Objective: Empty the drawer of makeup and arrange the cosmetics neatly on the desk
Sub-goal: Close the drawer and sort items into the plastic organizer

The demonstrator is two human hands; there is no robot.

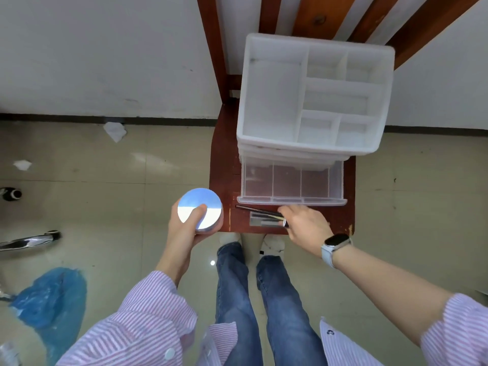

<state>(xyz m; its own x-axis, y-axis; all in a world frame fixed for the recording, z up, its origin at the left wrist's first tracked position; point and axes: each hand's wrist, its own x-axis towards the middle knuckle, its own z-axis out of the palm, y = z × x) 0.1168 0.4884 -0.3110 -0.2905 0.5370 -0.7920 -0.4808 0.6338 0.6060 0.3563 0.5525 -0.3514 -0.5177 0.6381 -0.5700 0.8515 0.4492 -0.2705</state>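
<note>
Clear drawer [291,184] is sitting pulled out from the bottom of the white plastic organizer [314,96], its divided compartments showing only the wood underneath. Organizer is standing on a red-brown wooden chair seat [224,165], top tray compartments facing up, chair back against the white wall.

Just in front of the drawer, on the seat's front edge: a thin dark pencil-like stick [257,210] lying roughly parallel to the drawer front, and right beside it a few silver/dark slim cosmetics [264,222] lying side by side.

Right hand [306,225] is reaching over those items, palm down, fingers loosely curled with tips on the ends of the sticks; something small and metallic is showing under the fingers, but I cannot tell whether it is actually gripped. Pale smartwatch [335,247] is sitting on that wrist.

Left hand [184,228] is holding a round silver-lidded jar [200,209] off the left edge of the seat, over the floor, fingers wrapped around the side, thumb lying across the mirrored lid.

Further out: tiled floor with crumpled white tissues [115,130], a blue plastic bag [52,299], a chrome chair leg [29,240]. Person is wearing a striped shirt and jeans.
</note>
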